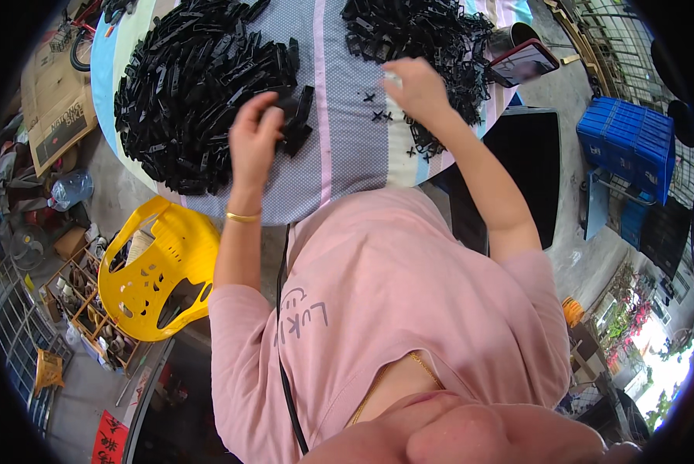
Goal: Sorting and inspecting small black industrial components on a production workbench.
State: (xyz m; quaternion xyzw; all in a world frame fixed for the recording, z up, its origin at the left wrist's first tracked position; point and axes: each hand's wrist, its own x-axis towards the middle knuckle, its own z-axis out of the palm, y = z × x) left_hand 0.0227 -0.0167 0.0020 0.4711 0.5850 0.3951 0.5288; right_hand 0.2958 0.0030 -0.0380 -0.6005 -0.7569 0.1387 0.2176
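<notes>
A large heap of long black plastic pieces (185, 100) covers the left side of the cloth-covered table (347, 166). My left hand (256, 143) is at the heap's right edge, next to a few loose black pieces (299, 124). Its thumb and fingers look slightly apart, somewhat blurred, and I see nothing between them. A second heap of small, thin black plastic parts (447, 46) lies at the far right. Over its left edge, my right hand (420, 93) has its fingers pinched together; what they hold is too small to make out. Small black cross-shaped parts (378, 117) lie below that hand.
A phone in a red case (525, 63) leans beside the right heap. A yellow plastic chair (158, 271) stands left of me. Blue crates (625, 143) are on the right, a large dark flat panel (529, 178) nearer the table. Cardboard (57, 104) stands at far left.
</notes>
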